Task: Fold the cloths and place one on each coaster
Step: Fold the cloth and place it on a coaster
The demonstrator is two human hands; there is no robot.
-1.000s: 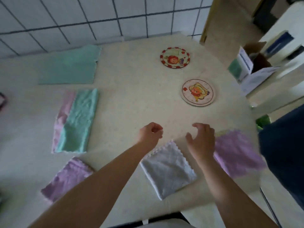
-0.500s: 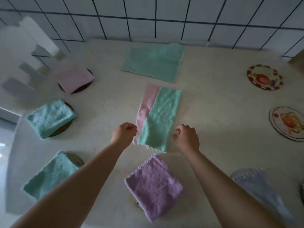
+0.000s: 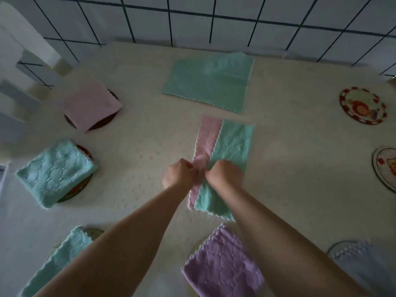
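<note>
White wall tiles with dark grout lines fill the top of the frame, and below them lies a pale speckled table (image 3: 289,168). In the middle of the frame a pink and teal cloth strip, folded long and narrow (image 3: 227,146), lies on the table. The left hand (image 3: 179,175) and the right hand (image 3: 222,173) are together on the lower half of it, both curled into loose fists. They seem to pinch the fabric near the seam between the pink and teal parts, but the fingertips are hidden under the knuckles, so I cannot tell exactly how they grip. The near end of the strip comes out below the wrists and the far end stretches away toward the upper part of the frame.

Two round decorated coasters (image 3: 363,106) at the right edge of the frame carry no cloth. A flat teal cloth (image 3: 207,81) waits at upper centre, not yet folded small. Folded cloths at the left and the bottom of the frame already sit on coasters.

I judge that the two layers can slide apart if only one is pinched, and the fold becomes crooked. If the hands pull too fast, the strip can drag against the folded purple cloth (image 3: 222,266) just below it.
</note>
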